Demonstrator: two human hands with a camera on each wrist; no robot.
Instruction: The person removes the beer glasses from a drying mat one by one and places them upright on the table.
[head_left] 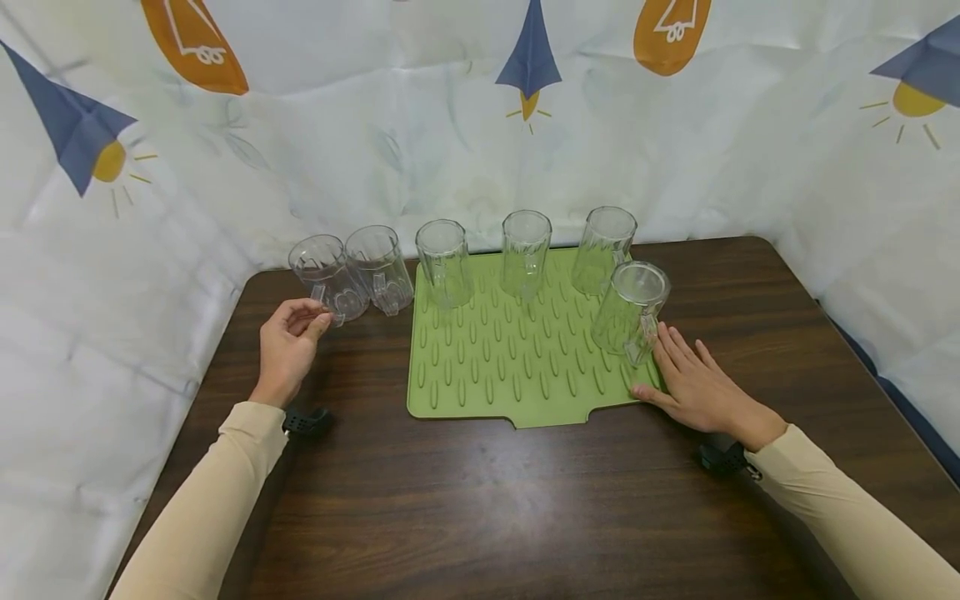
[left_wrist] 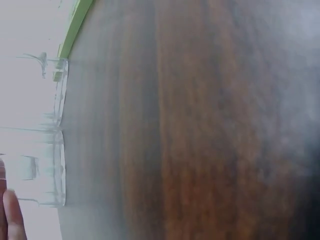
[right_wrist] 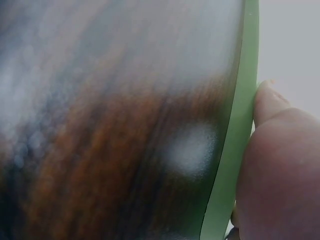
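Observation:
My left hand (head_left: 288,346) has its fingers curled, thumb and forefinger pinching at the handle of the leftmost clear glass mug (head_left: 315,254). That mug stands on the table beside a second glass mug (head_left: 371,247); in the left wrist view, fingertips (left_wrist: 13,210) show close by the mug (left_wrist: 56,170). With fingers straight, my right hand (head_left: 693,383) lies at the right edge of the green drying mat (head_left: 480,400), thumb on its front corner. The fingertips are right at the handle of an upside-down glass mug (head_left: 626,312) on the mat.
Along the mat's back stand three more glass mugs: one on the left (head_left: 444,267), one in the middle (head_left: 527,254) and one on the right (head_left: 600,250). A patterned white curtain (head_left: 337,142) hangs behind the dark wooden table (head_left: 450,508).

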